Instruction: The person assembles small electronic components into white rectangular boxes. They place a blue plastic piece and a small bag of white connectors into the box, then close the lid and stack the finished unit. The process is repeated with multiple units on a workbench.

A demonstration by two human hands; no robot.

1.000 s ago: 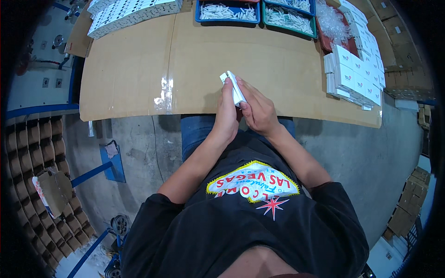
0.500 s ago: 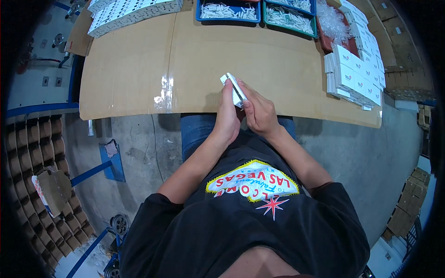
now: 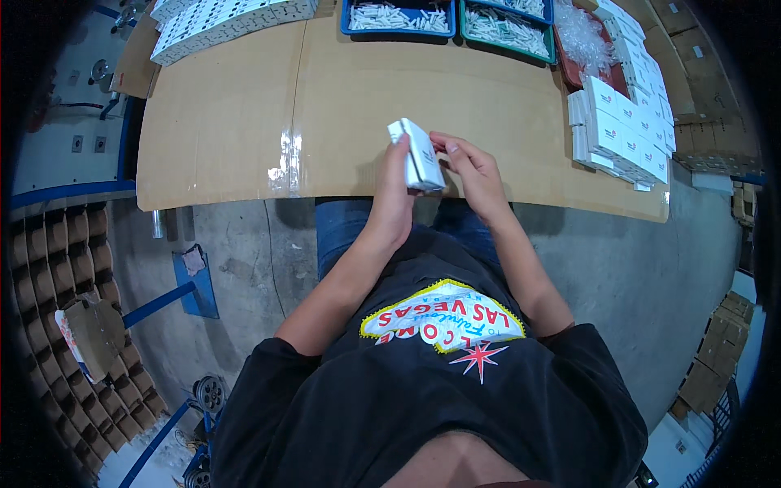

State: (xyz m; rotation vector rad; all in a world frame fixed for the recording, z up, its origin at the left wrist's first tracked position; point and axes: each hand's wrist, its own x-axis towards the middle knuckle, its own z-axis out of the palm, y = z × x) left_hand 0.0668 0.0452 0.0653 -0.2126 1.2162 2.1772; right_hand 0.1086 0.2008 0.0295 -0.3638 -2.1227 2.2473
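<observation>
Over the table's near edge, my left hand [image 3: 391,193] is closed around a small white box [image 3: 425,161], its thumb along the left side. A dark line runs lengthwise down the box between two white faces. Just right of the box is my right hand [image 3: 482,179], thumb and fingers apart, with nothing seen in it. Its fingertips come close to the box's right side; whether they touch it I cannot tell. The left fingers beneath the box are mostly hidden.
Brown cardboard [image 3: 220,122] covers the tabletop. Blue trays [image 3: 399,34] and a green tray [image 3: 508,50] of small white pieces stand at the far edge. White boxes are stacked far left [image 3: 236,28] and right [image 3: 622,134], beside a red tray [image 3: 571,69] holding clear plastic.
My right hand has come off the box and moved a little right, its fingers opening. The box stays in my left hand, turned so that more of its broad white face shows.
</observation>
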